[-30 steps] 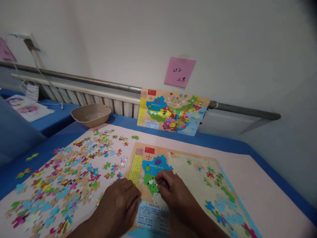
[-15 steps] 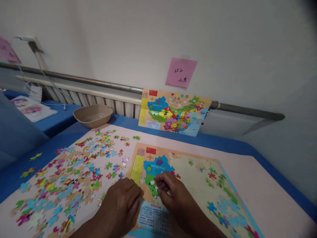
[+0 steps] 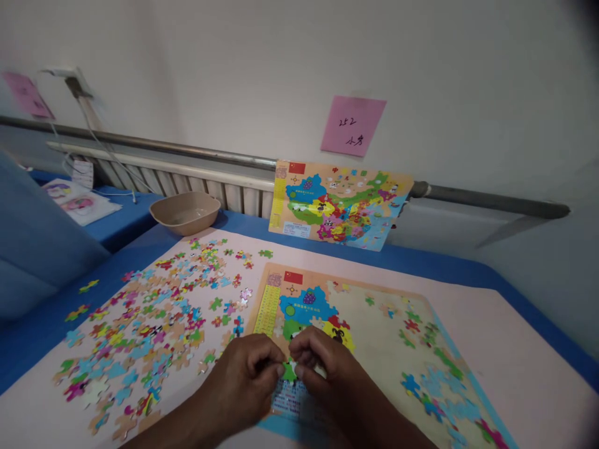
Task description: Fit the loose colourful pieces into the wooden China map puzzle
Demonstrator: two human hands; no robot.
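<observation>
My left hand (image 3: 253, 377) is closed in a pinch over the lower left of the puzzle board (image 3: 388, 368). Opposite it, my right hand (image 3: 325, 368) is also pinched, its fingers curled. A green puzzle piece with some white (image 3: 290, 371) shows between the two sets of fingertips, touched from both sides. Partly assembled behind my hands is a map section, with a blue area (image 3: 306, 305) bearing grapes and a yellow area (image 3: 345, 335) with a dark ram. My hands cover part of the green area and of the printed text box (image 3: 287, 402).
Many loose puzzle pieces (image 3: 154, 324) spread over the pink sheet at left. More pieces (image 3: 449, 393) lie on the board's right side. A finished map picture (image 3: 341, 202) leans against the wall rail. A beige bowl (image 3: 186, 213) stands at the back left, near blue fabric (image 3: 42, 237).
My left hand has moved right, close to my right hand. The green piece has shifted slightly toward me, between both hands' fingertips. The view has turned a little left.
</observation>
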